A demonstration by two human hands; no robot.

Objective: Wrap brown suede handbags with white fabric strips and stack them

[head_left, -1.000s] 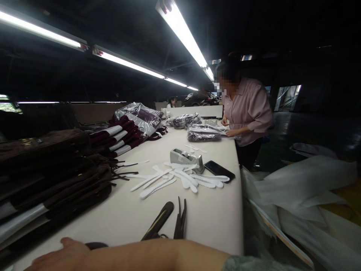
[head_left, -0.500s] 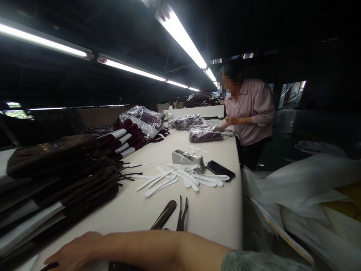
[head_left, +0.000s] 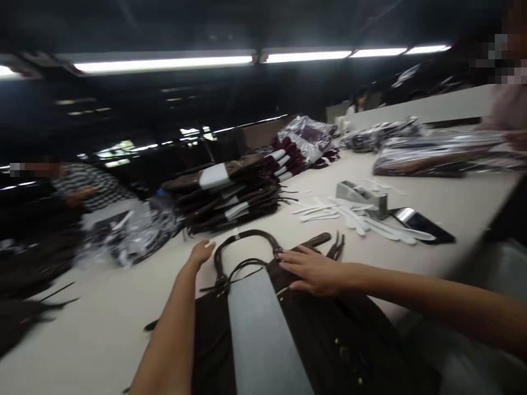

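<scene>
A dark brown handbag [head_left: 329, 340] lies on the table in front of me, with a pale grey strip [head_left: 263, 329] down its middle. Its looped handles [head_left: 247, 235] point away from me. My right hand [head_left: 310, 270] rests flat on the bag's upper right side, fingers spread beside the base of a handle. Left of the handles, my left hand [head_left: 201, 253] is held over the table with the thumb apart. I see nothing in it, though its fingers are partly hidden and blurred.
Stacked brown bags [head_left: 222, 192] stand beyond my left hand. White serrated strips [head_left: 349, 214], a tape dispenser [head_left: 362, 197] and a phone [head_left: 424, 224] lie to the right. Plastic-wrapped bags [head_left: 428, 156] are farther back. One co-worker [head_left: 94, 186] is at left, another at far right.
My view has swung left and down, bringing the handbag into sight. The right hand has moved from the lower left onto the bag, and my left hand has come into view.
</scene>
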